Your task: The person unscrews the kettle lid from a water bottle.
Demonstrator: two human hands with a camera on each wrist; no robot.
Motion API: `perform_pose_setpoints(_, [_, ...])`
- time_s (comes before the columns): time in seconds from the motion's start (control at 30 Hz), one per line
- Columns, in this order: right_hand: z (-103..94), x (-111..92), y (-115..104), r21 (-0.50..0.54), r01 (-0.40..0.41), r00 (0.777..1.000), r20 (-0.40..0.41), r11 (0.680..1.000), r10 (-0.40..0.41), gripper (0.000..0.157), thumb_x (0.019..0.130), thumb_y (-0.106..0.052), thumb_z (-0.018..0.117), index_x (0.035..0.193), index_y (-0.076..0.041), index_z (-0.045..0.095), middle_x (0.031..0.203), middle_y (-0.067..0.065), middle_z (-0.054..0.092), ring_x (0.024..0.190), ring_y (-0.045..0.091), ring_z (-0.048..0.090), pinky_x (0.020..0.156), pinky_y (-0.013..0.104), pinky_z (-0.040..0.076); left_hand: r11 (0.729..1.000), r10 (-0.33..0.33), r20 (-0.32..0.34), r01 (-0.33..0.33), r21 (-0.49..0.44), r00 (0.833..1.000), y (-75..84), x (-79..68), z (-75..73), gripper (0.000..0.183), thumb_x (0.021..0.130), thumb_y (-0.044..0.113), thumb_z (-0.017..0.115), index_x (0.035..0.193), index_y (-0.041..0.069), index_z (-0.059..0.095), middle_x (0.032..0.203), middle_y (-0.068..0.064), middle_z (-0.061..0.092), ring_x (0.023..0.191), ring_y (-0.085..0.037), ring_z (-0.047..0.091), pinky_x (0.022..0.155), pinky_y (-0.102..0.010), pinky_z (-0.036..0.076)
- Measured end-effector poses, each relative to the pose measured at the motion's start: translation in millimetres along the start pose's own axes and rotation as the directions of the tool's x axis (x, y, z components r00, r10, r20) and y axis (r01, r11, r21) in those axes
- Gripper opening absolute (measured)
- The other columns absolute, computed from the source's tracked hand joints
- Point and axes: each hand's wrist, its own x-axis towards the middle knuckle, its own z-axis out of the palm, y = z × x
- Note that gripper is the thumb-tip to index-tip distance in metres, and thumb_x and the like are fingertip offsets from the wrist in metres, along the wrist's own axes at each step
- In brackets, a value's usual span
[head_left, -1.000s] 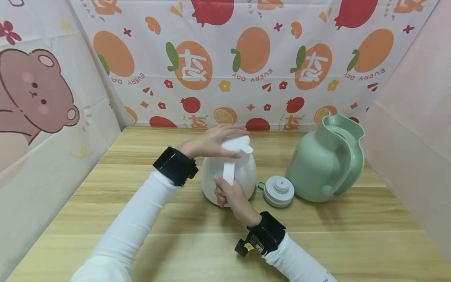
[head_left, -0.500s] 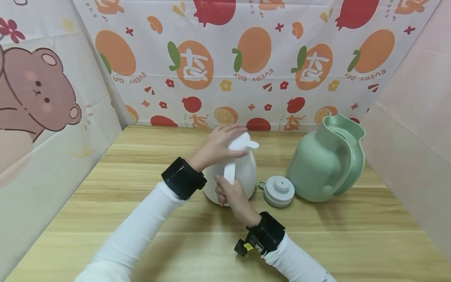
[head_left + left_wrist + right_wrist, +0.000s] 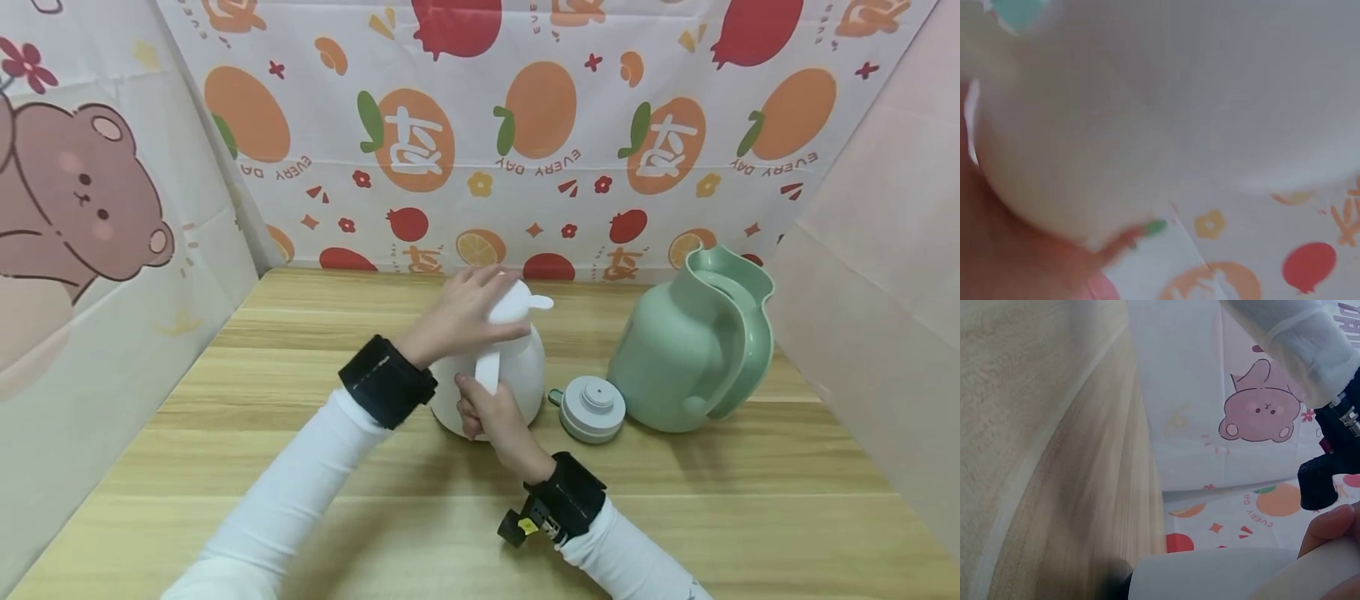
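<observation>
A white round-bodied thermos jug (image 3: pixel 527 371) stands on the wooden table in the head view. My left hand (image 3: pixel 461 318) grips its white lid (image 3: pixel 512 305) from above, thumb on the near side and fingers across the far side. The lid's small tab (image 3: pixel 542 302) sticks out to the right. Lower down, my right hand (image 3: pixel 501 421) holds the jug's upright white handle (image 3: pixel 487 372), fingers curled round it. In the left wrist view the blurred white jug (image 3: pixel 1147 112) fills most of the picture. The right wrist view shows part of the jug body (image 3: pixel 1197 575) beside the fingers.
Right of the white jug lies a grey-green stopper (image 3: pixel 592 408) with a small green tab. Next to it stands a larger green jug (image 3: pixel 667 358), its top uncovered and handle toward the front. A fruit-print cloth (image 3: pixel 480 200) hangs behind the table (image 3: pixel 337 333).
My left hand has turned over the jug's top, and the lid's tab has swung from front right to pointing right. The right hand keeps its hold on the handle.
</observation>
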Motion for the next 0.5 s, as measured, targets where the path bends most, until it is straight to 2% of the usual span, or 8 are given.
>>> perform_pose_setpoints(0.1, [-0.3, -0.6, 1.3, -0.005, 0.006, 1.0, 0.01, 1.0, -0.006, 0.038, 0.094, -0.024, 0.048, 0.062, -0.009, 0.033, 0.051, -0.002, 0.029, 0.044, 0.011, 0.029, 0.047, 0.024, 0.028, 0.993, 0.096, 0.016, -0.094, -0.075, 0.995, -13.6, -0.5, -2.5, 0.068, 0.079, 0.04, 0.07, 0.134, 0.009, 0.046, 0.14, -0.012, 0.039, 0.132, -0.034, 0.022, 0.104, -0.051, 0.017])
perform_pose_setpoints(0.2, [-0.2, -0.8, 2.1, -0.003, 0.005, 1.0, 0.016, 1.0, -0.005, 0.039, 0.094, -0.025, 0.048, 0.062, -0.009, 0.033, 0.051, -0.002, 0.029, 0.044, 0.011, 0.029, 0.048, 0.024, 0.028, 0.975, 0.149, -0.003, -0.147, -0.163, 0.989, -23.2, -1.2, -2.0, 0.066, 0.077, 0.038, 0.072, 0.132, 0.01, 0.049, 0.139, -0.006, 0.041, 0.131, -0.028, 0.026, 0.103, -0.048, 0.022])
perform_pose_setpoints(0.33, [-0.1, -0.8, 2.2, -0.003, -0.003, 1.0, 0.017, 1.0, 0.003, 0.039, 0.094, -0.025, 0.048, 0.061, -0.009, 0.033, 0.05, -0.002, 0.03, 0.044, 0.011, 0.029, 0.048, 0.024, 0.029, 0.968, 0.138, -0.036, -0.143, -0.207, 0.99, -25.1, -3.0, 0.6, 0.064, 0.077, 0.038, 0.072, 0.131, 0.009, 0.051, 0.137, -0.004, 0.044, 0.126, -0.026, 0.033, 0.099, -0.046, 0.03])
perform_pose_setpoints(0.5, [-0.3, 0.1, 1.2, 0.006, 0.003, 1.0, 0.005, 1.0, -0.003, 0.038, 0.093, -0.024, 0.049, 0.061, -0.009, 0.033, 0.05, -0.002, 0.029, 0.044, 0.011, 0.028, 0.047, 0.024, 0.028, 0.985, 0.076, -0.082, -0.088, -0.148, 0.994, -15.1, -2.5, 4.5, 0.064, 0.078, 0.038, 0.071, 0.131, 0.008, 0.05, 0.135, -0.008, 0.045, 0.124, -0.028, 0.035, 0.097, -0.045, 0.033])
